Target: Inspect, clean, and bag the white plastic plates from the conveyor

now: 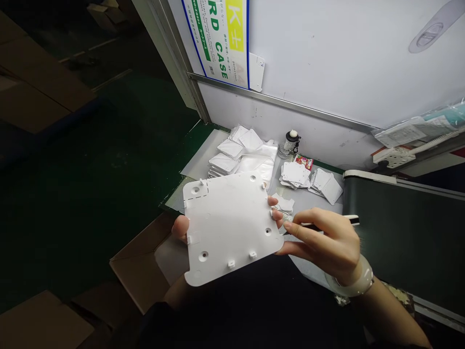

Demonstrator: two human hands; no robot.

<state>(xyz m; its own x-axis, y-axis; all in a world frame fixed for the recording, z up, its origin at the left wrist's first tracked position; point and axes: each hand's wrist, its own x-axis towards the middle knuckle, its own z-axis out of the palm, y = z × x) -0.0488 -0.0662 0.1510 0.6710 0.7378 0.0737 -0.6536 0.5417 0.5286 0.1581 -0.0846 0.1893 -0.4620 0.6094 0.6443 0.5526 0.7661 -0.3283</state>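
A white plastic panel (228,223) with rounded corners, screw holes and small clips is held up, tilted, in front of me. My left hand (180,227) grips it from below, thumb at the left edge and fingertips curled round the right edge; its palm is hidden. My right hand (327,237) is closed on a slim black-and-white pen-like tool (352,220), whose tip I cannot make out. The fingers of that hand are at the panel's lower right corner. Just beyond lie small white cut pieces (284,203) on the bench.
Stacks of white cards (222,164) and clear plastic bags (259,162) lie at the back. More white pieces (295,174) sit near a glass bottle (289,143). A dark conveyor belt (407,242) runs on the right; an open cardboard box (141,261) stands lower left.
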